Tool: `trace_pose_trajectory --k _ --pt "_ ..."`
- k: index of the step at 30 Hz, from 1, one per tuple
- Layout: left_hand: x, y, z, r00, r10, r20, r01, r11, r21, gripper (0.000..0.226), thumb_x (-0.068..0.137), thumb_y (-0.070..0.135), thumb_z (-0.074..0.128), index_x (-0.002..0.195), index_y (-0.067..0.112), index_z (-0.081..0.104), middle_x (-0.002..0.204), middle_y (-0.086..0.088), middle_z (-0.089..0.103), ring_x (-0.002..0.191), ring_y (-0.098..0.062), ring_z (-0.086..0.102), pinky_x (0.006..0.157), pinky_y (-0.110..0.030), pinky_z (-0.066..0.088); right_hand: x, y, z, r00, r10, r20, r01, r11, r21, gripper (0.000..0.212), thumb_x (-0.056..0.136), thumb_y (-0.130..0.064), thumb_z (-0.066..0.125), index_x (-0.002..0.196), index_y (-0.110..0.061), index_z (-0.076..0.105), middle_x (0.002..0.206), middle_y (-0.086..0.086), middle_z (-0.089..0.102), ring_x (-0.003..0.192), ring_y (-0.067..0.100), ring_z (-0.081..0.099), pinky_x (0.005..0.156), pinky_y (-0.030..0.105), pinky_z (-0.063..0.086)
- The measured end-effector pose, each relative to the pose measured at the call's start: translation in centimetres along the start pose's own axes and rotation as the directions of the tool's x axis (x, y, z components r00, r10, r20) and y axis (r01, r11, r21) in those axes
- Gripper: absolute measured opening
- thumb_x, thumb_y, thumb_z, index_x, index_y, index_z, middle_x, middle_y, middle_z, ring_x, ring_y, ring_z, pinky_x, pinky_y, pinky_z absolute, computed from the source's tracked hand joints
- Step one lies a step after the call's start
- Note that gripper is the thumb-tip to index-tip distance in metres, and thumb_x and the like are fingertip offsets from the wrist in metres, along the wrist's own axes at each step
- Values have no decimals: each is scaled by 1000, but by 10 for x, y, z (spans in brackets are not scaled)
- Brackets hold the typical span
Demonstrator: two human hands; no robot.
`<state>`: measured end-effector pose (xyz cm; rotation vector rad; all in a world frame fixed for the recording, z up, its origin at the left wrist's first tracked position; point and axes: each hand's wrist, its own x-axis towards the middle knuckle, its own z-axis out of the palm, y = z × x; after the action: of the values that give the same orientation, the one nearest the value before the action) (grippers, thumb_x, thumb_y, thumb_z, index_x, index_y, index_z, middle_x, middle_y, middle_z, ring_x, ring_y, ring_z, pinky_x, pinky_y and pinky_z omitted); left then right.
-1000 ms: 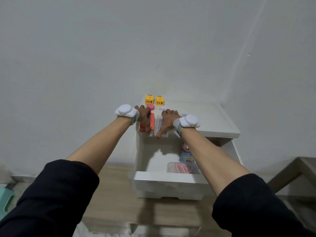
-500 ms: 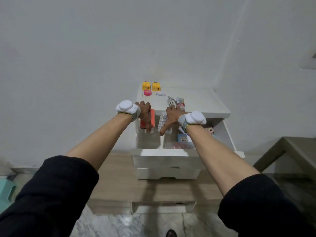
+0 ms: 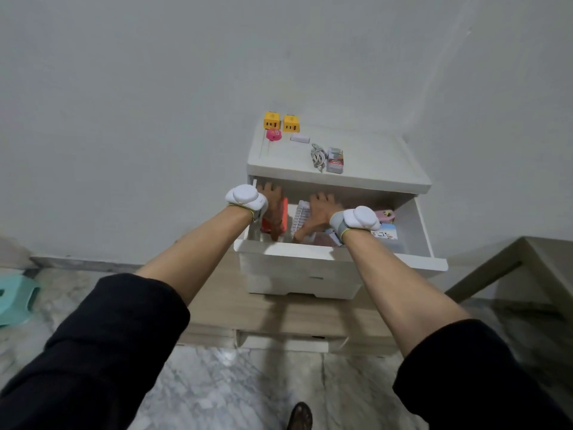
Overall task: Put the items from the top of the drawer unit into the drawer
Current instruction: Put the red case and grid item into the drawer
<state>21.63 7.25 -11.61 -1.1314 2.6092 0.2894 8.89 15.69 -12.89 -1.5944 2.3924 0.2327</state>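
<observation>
Both hands have gone down from the top of the unit (image 3: 372,156) into the open drawer (image 3: 412,225) since a second ago, and each has carried one thing along.

Going left to right: the left hand (image 3: 273,201) is curled shut around an orange box (image 3: 280,217) and holds it low at the drawer's left end. The box stands on end, its long side running from 12 to 6 o'clock. Just beside it, the right hand (image 3: 321,212) grips a white strip (image 3: 300,217), thumb below and fingers over the top. That strip also runs from 12 to 6 o'clock. At 3 o'clock from the right hand, small boxes and a pink thing already lie in the drawer.

I think both things are about to be let go, so this step is nearly done.

What is left sits up on top, at 12 o'clock from the hands. From left to right there are two yellow plugs (image 3: 281,121), a pink toy (image 3: 273,135), a small white bar (image 3: 299,138), a grey cord (image 3: 317,156) and a pack (image 3: 335,160). The cord and pack lie near the front edge, right above the right hand, so that hand looks nearer to them. The plugs and toy sit far back near the wall, more on the left hand's side. The cord and pack both run from 12 to 6 o'clock.
</observation>
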Motion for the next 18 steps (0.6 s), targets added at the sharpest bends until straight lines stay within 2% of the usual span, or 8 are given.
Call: trace_pose_trajectory --k 3,6,10,13,15,16,18 --pt "12 -2 12 1000 10 8 -10 1000 16 100 57 44 85 136 13 32 136 -13 36 125 -32 41 102 -38 42 11 0 7 1000 -21 7 21 1000 2 105 56 -63 78 137 -8 38 136 12 39 127 31 37 99 43 39" --pt "22 -1 18 1000 -18 -6 18 1000 25 87 64 39 79 133 11 33 134 -15 37 123 -33 42 103 -43 44 23 2 15 999 -43 -8 43 999 17 103 57 -61 78 136 -8 39 135 12 41 125 31 38 98 40 38" --pt "38 -1 26 998 -69 7 69 997 30 100 62 45 78 141 13 26 141 -12 30 132 -32 35 106 -41 41 43 5 19 996 -84 -13 84 995 57 103 57 -59 80 136 -8 37 135 13 42 125 31 39 99 41 38" --pt "107 -26 58 989 -143 41 143 990 19 106 55 46 74 145 31 19 144 -3 35 124 -30 47 90 -34 46 58 7 18 996 -88 -11 89 993 74 106 57 -58 81 140 -11 33 138 12 40 128 31 38 102 40 36" --pt "187 -53 103 984 -135 119 134 991 22 103 49 37 71 140 40 23 125 2 50 102 -28 57 76 -29 44 68 9 17 994 -106 -7 106 991 76 101 60 -55 81 139 -12 35 136 11 41 127 29 39 100 37 35" --pt "198 -55 105 975 -156 158 158 987 2 98 48 37 70 137 41 28 113 4 52 95 -26 57 73 -28 42 72 9 16 993 -115 7 114 990 79 96 63 -53 81 137 -12 37 135 11 43 126 29 40 100 35 35" --pt "194 -51 99 968 -197 154 198 980 9 84 51 40 68 130 35 41 106 4 55 95 -24 58 73 -27 41 81 10 18 992 -122 34 119 990 75 90 62 -53 81 133 -13 41 132 10 49 122 28 46 99 32 37"
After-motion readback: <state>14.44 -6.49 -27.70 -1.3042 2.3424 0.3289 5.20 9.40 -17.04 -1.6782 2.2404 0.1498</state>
